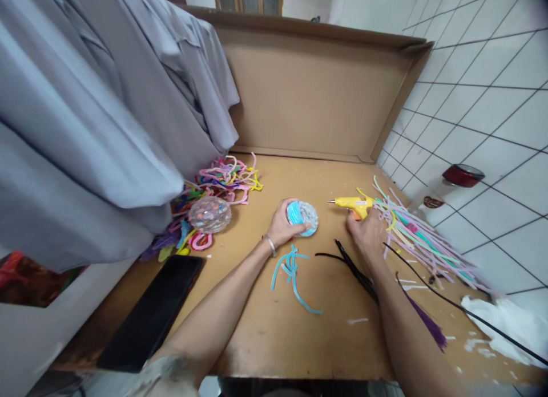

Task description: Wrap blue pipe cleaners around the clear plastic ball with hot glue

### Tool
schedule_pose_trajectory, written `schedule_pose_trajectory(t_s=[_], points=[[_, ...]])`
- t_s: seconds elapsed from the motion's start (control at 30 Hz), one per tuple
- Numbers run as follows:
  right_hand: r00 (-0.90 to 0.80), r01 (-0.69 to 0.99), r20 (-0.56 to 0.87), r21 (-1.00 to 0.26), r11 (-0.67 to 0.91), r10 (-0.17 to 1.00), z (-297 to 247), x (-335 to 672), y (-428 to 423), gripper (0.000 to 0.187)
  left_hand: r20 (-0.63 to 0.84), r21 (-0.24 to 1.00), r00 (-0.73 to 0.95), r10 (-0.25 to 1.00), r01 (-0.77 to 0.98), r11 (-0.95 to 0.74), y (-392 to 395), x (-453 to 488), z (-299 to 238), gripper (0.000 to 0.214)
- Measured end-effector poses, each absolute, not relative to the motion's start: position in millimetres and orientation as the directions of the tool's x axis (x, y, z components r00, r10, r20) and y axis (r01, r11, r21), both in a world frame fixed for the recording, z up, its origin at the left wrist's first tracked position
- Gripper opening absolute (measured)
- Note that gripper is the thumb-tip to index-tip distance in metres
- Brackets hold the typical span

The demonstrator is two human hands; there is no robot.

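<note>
A small round piece (pixel 309 213), grey on one side with bright blue pipe cleaner strips on the other, sits in the grip of my left hand (pixel 283 225). The thumb presses along its near edge. My right hand (pixel 369 230) is wrapped round the handle of a yellow glue gun (pixel 351 202), whose metal nozzle points left towards the round piece, apart from it. Just below my left hand lie several loose blue pipe cleaner pieces (pixel 291 266) on the wooden table (pixel 308 345).
Colourful pipe cleaners (pixel 226 177) pile up at the left, with a clear plastic dome (pixel 209 214). A black phone (pixel 152 311) lies near the left edge. Pale pipe cleaners (pixel 428 243), a jar (pixel 440 191), a black cord (pixel 454 306) and white tissue (pixel 509 323) are rightward. Cardboard (pixel 312 94) stands behind.
</note>
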State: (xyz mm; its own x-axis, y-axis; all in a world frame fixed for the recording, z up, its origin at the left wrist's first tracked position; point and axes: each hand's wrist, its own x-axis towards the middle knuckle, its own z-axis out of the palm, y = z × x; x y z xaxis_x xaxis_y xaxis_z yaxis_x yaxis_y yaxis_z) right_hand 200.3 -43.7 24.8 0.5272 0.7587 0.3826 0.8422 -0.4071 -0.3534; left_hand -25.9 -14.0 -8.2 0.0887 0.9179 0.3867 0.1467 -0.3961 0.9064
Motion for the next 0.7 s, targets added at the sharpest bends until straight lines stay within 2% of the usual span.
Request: schedule_pose_trajectory(t_s=[0.17, 0.3, 0.47, 0.57, 0.7], points=[[0.443, 0.886, 0.460, -0.357, -0.297, 0.770, 32.0, 188.8, -52.9, 0.044, 0.337, 0.934, 0.121, 0.934, 0.080, -0.347, -12.4, -27.6, -11.2, 0.071], [0.446, 0.881, 0.367, -0.342, -0.328, 0.816, 23.8, 187.9, -52.0, 0.040, 0.371, 0.911, 0.155, 0.916, 0.128, -0.391, -15.1, -28.6, -9.5, 0.072], [0.422, 0.897, 0.249, -0.256, -0.361, 0.872, 4.4, 193.4, -45.9, 0.041, 0.509, 0.801, 0.217, 0.833, 0.235, -0.551, -20.3, -25.8, -4.0, 0.071], [0.403, 0.911, 0.253, -0.197, -0.362, 0.879, -1.9, 194.6, -44.7, 0.044, 0.550, 0.748, 0.283, 0.786, 0.253, -0.614, -24.6, -23.3, -1.3, 0.071], [0.358, 0.933, 0.309, -0.103, -0.344, 0.881, 3.6, 191.9, -48.8, 0.053, 0.526, 0.743, 0.311, 0.792, 0.285, -0.606, -28.7, -21.8, 1.7, 0.071]])
